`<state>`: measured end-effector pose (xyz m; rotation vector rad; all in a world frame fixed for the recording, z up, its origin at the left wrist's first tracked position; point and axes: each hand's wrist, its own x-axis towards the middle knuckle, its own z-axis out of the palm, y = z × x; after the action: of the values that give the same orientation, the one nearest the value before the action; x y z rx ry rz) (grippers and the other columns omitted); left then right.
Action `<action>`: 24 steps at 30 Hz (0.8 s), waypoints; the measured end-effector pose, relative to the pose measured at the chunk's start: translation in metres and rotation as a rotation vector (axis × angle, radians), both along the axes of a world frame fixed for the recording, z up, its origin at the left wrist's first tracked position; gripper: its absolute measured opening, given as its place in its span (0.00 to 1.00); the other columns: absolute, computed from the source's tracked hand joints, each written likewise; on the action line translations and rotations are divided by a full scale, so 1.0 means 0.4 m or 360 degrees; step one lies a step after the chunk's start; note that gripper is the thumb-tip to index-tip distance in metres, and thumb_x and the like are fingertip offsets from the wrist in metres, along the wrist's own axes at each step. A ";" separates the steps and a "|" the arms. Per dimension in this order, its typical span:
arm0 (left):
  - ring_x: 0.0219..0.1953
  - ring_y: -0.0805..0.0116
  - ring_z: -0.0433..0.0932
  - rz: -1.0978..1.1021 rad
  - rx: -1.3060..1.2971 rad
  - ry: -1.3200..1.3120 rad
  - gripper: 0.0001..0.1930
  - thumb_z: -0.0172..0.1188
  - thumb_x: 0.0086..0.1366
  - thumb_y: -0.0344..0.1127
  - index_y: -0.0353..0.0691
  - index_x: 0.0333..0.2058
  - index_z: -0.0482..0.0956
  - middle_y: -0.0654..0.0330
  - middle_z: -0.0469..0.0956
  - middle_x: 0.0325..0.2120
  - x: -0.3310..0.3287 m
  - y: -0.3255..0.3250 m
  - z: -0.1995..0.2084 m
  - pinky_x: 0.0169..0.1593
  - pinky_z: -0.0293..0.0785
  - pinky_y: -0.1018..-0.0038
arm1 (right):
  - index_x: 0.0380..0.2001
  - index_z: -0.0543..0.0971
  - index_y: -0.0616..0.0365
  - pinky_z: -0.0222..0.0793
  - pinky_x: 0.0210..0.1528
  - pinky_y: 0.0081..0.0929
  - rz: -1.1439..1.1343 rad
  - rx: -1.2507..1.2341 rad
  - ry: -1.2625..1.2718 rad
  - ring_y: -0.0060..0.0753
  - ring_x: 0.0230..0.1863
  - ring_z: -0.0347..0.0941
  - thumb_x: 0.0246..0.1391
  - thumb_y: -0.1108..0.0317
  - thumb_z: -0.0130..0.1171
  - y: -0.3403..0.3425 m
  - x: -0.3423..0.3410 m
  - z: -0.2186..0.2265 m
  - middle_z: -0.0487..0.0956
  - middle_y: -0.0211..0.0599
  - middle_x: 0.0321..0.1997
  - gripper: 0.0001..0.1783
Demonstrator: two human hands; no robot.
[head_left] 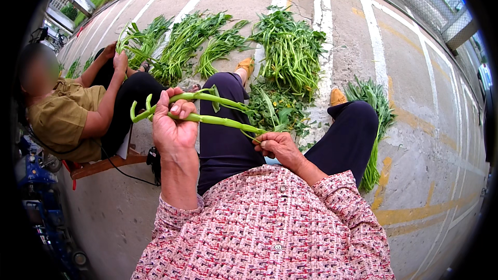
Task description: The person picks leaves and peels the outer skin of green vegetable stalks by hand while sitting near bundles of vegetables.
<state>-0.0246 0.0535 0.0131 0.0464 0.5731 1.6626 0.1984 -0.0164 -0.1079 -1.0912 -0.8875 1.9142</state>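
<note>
My left hand (176,124) is closed around two long green water spinach stalks (220,121), their bent, thick ends sticking out past the thumb. The stalks stretch rightward across my lap, and a leaf hangs from the upper one. My right hand (280,148) pinches a thin side shoot at the far tip of the lower stalk. On the ground between my feet lies a heap of loose picked leaves (275,106). Just beyond it is a big pile of water spinach (290,46), stems toward me.
More greens lie in bunches (189,41) at the far left, and another bunch (371,140) rests beside my right leg. A co-worker (67,109) sits at my left, holding greens. A wooden stool (111,165), a black cable and a blue vehicle (39,176) are at the left.
</note>
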 end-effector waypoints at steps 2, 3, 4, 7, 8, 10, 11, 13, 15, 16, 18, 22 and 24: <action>0.14 0.79 0.61 0.0016 -0.0017 0.0026 0.07 0.54 0.60 0.31 0.32 0.30 0.69 0.55 0.72 0.26 0.005 0.000 -0.002 0.19 0.58 0.82 | 0.32 0.77 0.68 0.64 0.26 0.13 0.0016 0.0043 0.0007 0.16 0.21 0.67 0.48 0.73 0.49 0.001 0.001 0.002 0.77 0.33 0.25 0.11; 0.14 0.79 0.61 0.0023 -0.0025 0.0039 0.07 0.54 0.61 0.31 0.32 0.30 0.69 0.55 0.72 0.26 0.007 0.000 -0.004 0.19 0.58 0.82 | 0.31 0.77 0.68 0.64 0.25 0.14 0.0024 0.0065 0.0010 0.16 0.21 0.67 0.48 0.73 0.49 0.002 0.001 0.002 0.76 0.32 0.24 0.11; 0.15 0.79 0.61 0.0011 -0.0021 0.0034 0.07 0.54 0.61 0.31 0.32 0.30 0.69 0.55 0.72 0.26 0.008 -0.001 -0.005 0.19 0.58 0.82 | 0.29 0.77 0.68 0.64 0.25 0.14 0.0044 0.0096 -0.0068 0.16 0.21 0.67 0.48 0.72 0.49 0.002 0.000 0.005 0.76 0.32 0.23 0.10; 0.15 0.79 0.61 -0.0022 -0.0026 0.0050 0.08 0.53 0.61 0.32 0.33 0.30 0.69 0.56 0.72 0.26 0.014 -0.006 -0.008 0.19 0.57 0.82 | 0.26 0.77 0.67 0.63 0.24 0.16 0.0119 0.0167 -0.0283 0.17 0.19 0.67 0.47 0.71 0.48 0.003 0.000 0.008 0.75 0.32 0.19 0.11; 0.15 0.79 0.61 -0.0031 -0.0041 0.0075 0.08 0.53 0.61 0.32 0.33 0.30 0.69 0.56 0.72 0.26 0.019 -0.009 -0.010 0.19 0.57 0.82 | 0.25 0.77 0.67 0.63 0.24 0.16 0.0154 0.0175 -0.0342 0.18 0.19 0.67 0.46 0.71 0.47 0.005 0.000 0.003 0.75 0.32 0.18 0.11; 0.15 0.80 0.61 -0.0043 -0.0062 0.0098 0.08 0.53 0.62 0.33 0.33 0.30 0.69 0.56 0.72 0.26 0.024 -0.011 -0.014 0.18 0.57 0.82 | 0.24 0.77 0.67 0.63 0.23 0.17 0.0184 0.0175 -0.0422 0.19 0.18 0.67 0.45 0.71 0.46 0.007 0.000 -0.009 0.74 0.32 0.16 0.12; 0.15 0.80 0.61 -0.0047 -0.0069 0.0097 0.08 0.53 0.62 0.33 0.33 0.30 0.69 0.57 0.73 0.26 0.026 -0.011 -0.019 0.18 0.57 0.82 | 0.23 0.77 0.67 0.62 0.22 0.17 0.0179 0.0168 -0.0444 0.19 0.18 0.67 0.44 0.71 0.45 0.006 -0.002 -0.017 0.73 0.32 0.15 0.12; 0.14 0.80 0.60 -0.0051 -0.0105 0.0092 0.08 0.52 0.62 0.34 0.33 0.30 0.69 0.57 0.73 0.26 0.026 -0.009 -0.028 0.18 0.56 0.82 | 0.23 0.77 0.66 0.62 0.21 0.17 0.0168 0.0175 -0.0459 0.19 0.16 0.66 0.43 0.71 0.44 0.005 -0.003 -0.026 0.72 0.31 0.14 0.12; 0.14 0.80 0.60 -0.0061 -0.0088 0.0105 0.08 0.52 0.62 0.34 0.33 0.30 0.69 0.57 0.73 0.26 0.029 -0.009 -0.027 0.18 0.56 0.82 | 0.23 0.77 0.66 0.61 0.20 0.17 0.0155 0.0206 -0.0443 0.19 0.15 0.65 0.43 0.72 0.43 0.004 -0.007 -0.028 0.71 0.30 0.13 0.13; 0.14 0.80 0.60 -0.0066 -0.0079 0.0112 0.09 0.52 0.62 0.34 0.33 0.30 0.69 0.58 0.73 0.26 0.031 -0.010 -0.027 0.18 0.56 0.82 | 0.23 0.77 0.66 0.61 0.20 0.17 0.0143 0.0215 -0.0415 0.19 0.15 0.65 0.43 0.73 0.42 0.004 -0.008 -0.026 0.71 0.30 0.13 0.13; 0.14 0.80 0.61 -0.0040 -0.0080 0.0115 0.08 0.54 0.61 0.32 0.32 0.30 0.70 0.56 0.73 0.27 0.040 -0.012 -0.030 0.17 0.56 0.83 | 0.23 0.77 0.66 0.61 0.19 0.17 0.0124 0.0236 -0.0360 0.19 0.14 0.64 0.42 0.74 0.42 0.004 -0.008 -0.009 0.70 0.30 0.12 0.13; 0.14 0.80 0.60 -0.0048 -0.0080 0.0134 0.08 0.52 0.62 0.33 0.33 0.30 0.69 0.57 0.72 0.26 0.044 -0.014 -0.027 0.18 0.56 0.83 | 0.23 0.77 0.66 0.61 0.19 0.17 0.0113 0.0256 -0.0343 0.18 0.15 0.64 0.42 0.75 0.41 0.004 0.000 -0.017 0.71 0.30 0.14 0.13; 0.14 0.80 0.60 -0.0098 -0.0007 0.0051 0.08 0.52 0.62 0.33 0.33 0.31 0.69 0.57 0.72 0.26 0.030 -0.008 -0.015 0.18 0.57 0.83 | 0.24 0.76 0.66 0.61 0.20 0.18 0.0012 0.0282 -0.0279 0.18 0.16 0.64 0.41 0.76 0.41 0.000 -0.002 -0.045 0.72 0.31 0.15 0.13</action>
<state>-0.0127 0.0503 0.0070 0.0870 0.5941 1.6030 0.1974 -0.0163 -0.1261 -1.1611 -1.1361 1.7278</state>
